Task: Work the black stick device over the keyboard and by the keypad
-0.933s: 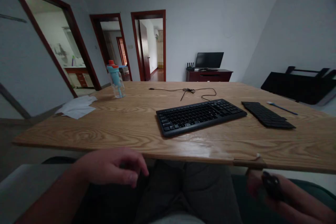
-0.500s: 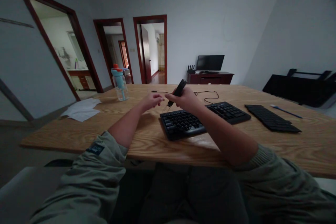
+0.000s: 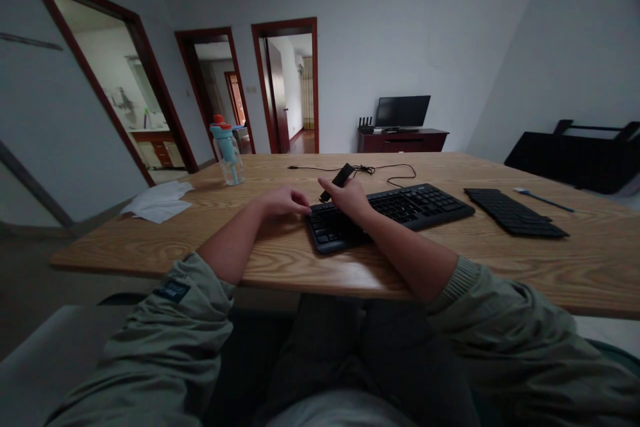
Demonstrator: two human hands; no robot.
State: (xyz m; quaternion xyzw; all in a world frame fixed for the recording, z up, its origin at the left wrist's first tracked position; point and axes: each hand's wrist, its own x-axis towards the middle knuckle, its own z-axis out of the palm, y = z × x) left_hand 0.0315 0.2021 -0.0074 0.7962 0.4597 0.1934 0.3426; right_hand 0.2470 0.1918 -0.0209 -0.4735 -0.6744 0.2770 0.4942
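A black keyboard (image 3: 425, 203) lies on the wooden table in front of me, its left part dark under my hands. My right hand (image 3: 350, 199) is wrapped round the black handle of a keycap puller (image 3: 342, 180), tilted with its lower end over the keyboard's upper left keys. Its thin wires cannot be made out now. My left hand (image 3: 283, 203) is at the keyboard's upper left corner, fingers curled and fingertips closed against the edge. Whether a small part is between them is hidden.
Right of the keyboard lie a flat black block of keycap-like rows (image 3: 515, 212) and a blue brush (image 3: 545, 200). A cable (image 3: 395, 167) runs behind. To the left are white tissues (image 3: 159, 200) and a water bottle (image 3: 229, 153) on the table (image 3: 200, 247).
My right hand has lowered the keycap puller toward the keyboard's left keys. My left hand has come down from above the table to the keyboard's corner, its fingers closing. The view has tilted slightly.
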